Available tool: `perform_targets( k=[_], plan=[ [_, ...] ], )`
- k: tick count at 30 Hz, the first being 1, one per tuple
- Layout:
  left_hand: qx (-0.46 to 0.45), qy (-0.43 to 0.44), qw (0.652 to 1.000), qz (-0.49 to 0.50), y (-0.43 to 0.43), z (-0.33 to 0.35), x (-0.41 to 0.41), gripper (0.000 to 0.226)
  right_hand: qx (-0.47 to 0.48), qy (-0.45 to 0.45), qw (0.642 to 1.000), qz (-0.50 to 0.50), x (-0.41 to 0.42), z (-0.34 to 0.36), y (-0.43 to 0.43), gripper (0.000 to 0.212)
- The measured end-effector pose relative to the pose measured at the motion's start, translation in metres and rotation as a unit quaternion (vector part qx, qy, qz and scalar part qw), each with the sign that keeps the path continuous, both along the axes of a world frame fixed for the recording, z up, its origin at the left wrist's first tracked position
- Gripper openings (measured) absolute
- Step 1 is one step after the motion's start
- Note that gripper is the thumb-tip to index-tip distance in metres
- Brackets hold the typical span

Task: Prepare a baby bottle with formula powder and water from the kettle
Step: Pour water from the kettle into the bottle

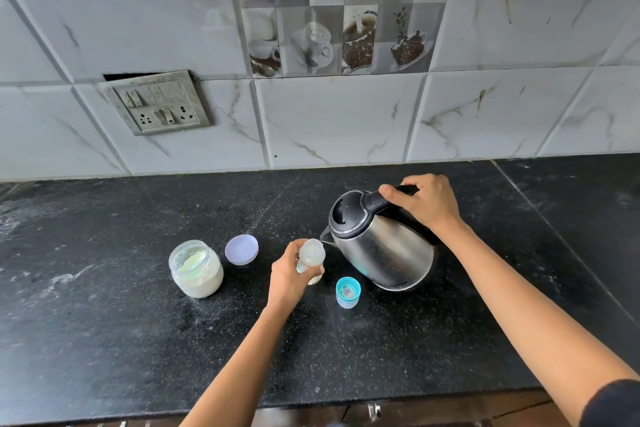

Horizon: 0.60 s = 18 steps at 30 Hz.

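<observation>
Black speckled stone made up the counter (104, 322), backed by a wall of pale marble-look tiles (346, 121). With the bottle as the centre of the dial, a grey switch plate (156, 104) sat on the wall at about 11 o'clock. A panel of coffee-cup picture tiles (339, 10) rose at 12 o'clock.

The baby bottle (311, 253) stood near the middle of the counter, its top open. The left hand (287, 274) gripped it from the 8 o'clock side, with the fingers curled round its body. I could not tell how full it was.

At 3 o'clock the steel kettle (384, 253) leaned over toward the bottle. Its black lid was down and its spout was right at the bottle's mouth. The right hand (422, 201) was closed round the black handle on top, thumb lying along it. Whether water was running could not be made out, nor whether the kettle's base touched the counter.

At 9 o'clock, well apart from the bottle, stood an open clear jar (197, 270) about half full of pale powder. Its lilac lid (241, 249) lay flat on the counter between jar and bottle, at about 10 o'clock. At 4 o'clock, just beside the kettle's base, a blue and teal bottle cap (348, 292) stood on the stone.

A dark sleeve (613, 402) covered the right upper arm at the 5 o'clock corner. A small metal drawer handle (374, 411) showed under the counter's near edge at 6 o'clock.
</observation>
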<state>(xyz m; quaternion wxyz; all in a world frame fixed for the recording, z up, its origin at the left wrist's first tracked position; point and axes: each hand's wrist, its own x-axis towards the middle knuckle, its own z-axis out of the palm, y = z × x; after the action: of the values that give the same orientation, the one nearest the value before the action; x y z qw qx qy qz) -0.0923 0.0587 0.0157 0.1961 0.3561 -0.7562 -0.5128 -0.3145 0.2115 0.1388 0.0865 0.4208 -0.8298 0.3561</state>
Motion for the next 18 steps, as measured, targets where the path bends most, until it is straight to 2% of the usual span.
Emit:
perform_targets(
  k=[5, 14, 18],
  plan=[
    [-0.003, -0.005, 1.000, -0.001, 0.004, 0.005, -0.002, 0.051, -0.046, -0.040, 0.998, -0.014, -0.011, -0.008, 0.016, 0.071],
    [-0.004, -0.006, 1.000, 0.011, 0.008, 0.000, -0.002, 0.052, -0.150, -0.153, 0.974, -0.077, -0.029, -0.027, 0.051, 0.044],
    [-0.005, -0.004, 1.000, 0.020, 0.009, -0.003, 0.000, 0.053, -0.182, -0.216, 0.953, -0.108, -0.034, -0.039, 0.068, 0.047]
  ],
)
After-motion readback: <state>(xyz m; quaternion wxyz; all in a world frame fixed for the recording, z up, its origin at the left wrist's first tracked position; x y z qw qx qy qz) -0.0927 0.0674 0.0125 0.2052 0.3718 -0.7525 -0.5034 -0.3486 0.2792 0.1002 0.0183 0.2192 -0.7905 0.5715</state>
